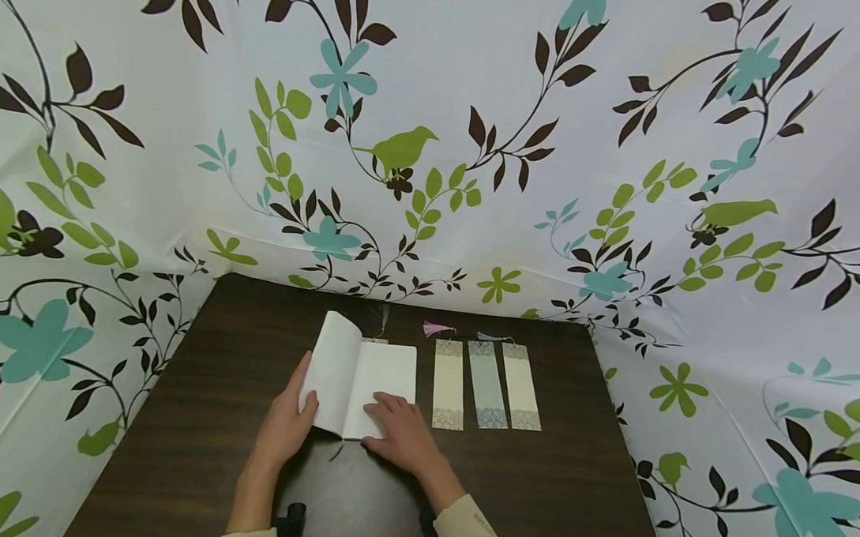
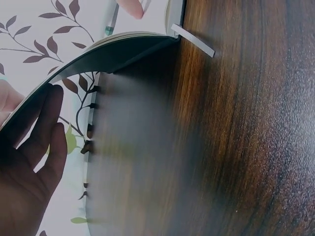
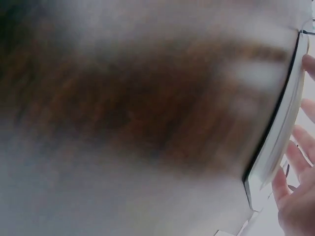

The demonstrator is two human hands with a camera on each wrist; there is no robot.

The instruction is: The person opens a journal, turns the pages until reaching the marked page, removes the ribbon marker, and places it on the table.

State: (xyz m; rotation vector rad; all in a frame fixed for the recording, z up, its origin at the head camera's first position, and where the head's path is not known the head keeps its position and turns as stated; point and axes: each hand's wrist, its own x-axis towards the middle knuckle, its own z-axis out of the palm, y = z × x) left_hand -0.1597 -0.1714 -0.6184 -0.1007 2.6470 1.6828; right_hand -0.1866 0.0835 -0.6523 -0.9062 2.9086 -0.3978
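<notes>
A notebook [image 1: 387,370] with a dark cover lies open on the table. My left hand [image 1: 285,421] grips its left side, thumb on the page and fingers behind the cover [image 2: 96,58]; that side stands tilted up off the table. My right hand [image 1: 404,435] rests on the lower part of the right-hand page with its fingers spread. From the bottom of the spine a thin pale ribbon [image 2: 196,40] sticks out. Behind the notebook's top edge a grey tassel [image 1: 383,317] shows, with most of its bookmark hidden by the notebook.
Right of the notebook lie a cream bookmark [image 1: 449,384] with a pink tassel, a blue-green bookmark [image 1: 488,383] and another cream bookmark [image 1: 521,386]. The dark wooden table [image 1: 557,494] meets a patterned curtain [image 1: 431,245] at the back and sides.
</notes>
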